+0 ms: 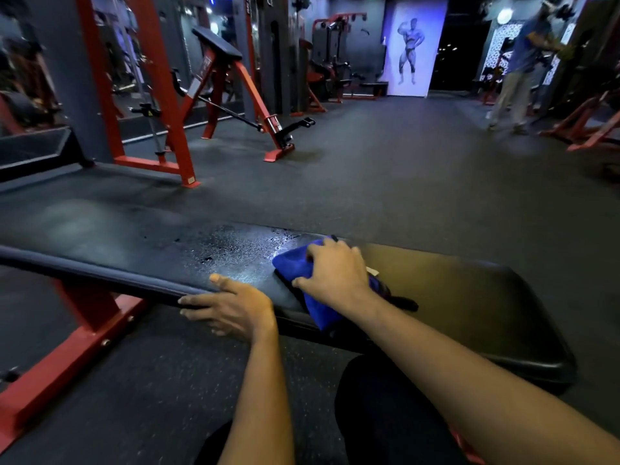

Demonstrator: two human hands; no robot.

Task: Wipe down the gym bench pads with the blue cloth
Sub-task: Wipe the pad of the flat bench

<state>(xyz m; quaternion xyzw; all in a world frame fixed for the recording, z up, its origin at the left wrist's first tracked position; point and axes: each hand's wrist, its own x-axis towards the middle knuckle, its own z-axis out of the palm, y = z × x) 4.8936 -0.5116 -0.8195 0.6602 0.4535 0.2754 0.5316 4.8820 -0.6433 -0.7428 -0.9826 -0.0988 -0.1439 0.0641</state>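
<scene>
Two hands on the bench right now, and I'm standing close enough to see both. The right hand [332,273] is pressing down on the blue cloth [295,263], fingers curled over the top of it and thumb tucked against its near side, so it's bunching the cloth up under the palm. The cloth is sitting on top of the black bench pad [469,297], about in the middle of its length, with one corner hanging over the near edge.

The left hand [231,307] is holding that near edge just beside the cloth. Its thumb is lying on top of the pad, and its fingers are running along the side, a little apart from each other.

Just left of the cloth, a wet patch [248,250] is shining on the pad, full of little droplets catching the light. The bench's red frame [90,327] is angling down to the dark rubber floor [385,169].

Further back, a red machine [228,78] with a slanted pad is standing to the left, a bodybuilder poster [411,48] is glowing on the far wall, and another person [523,68] is standing over on the right, too blurry to make out much.
</scene>
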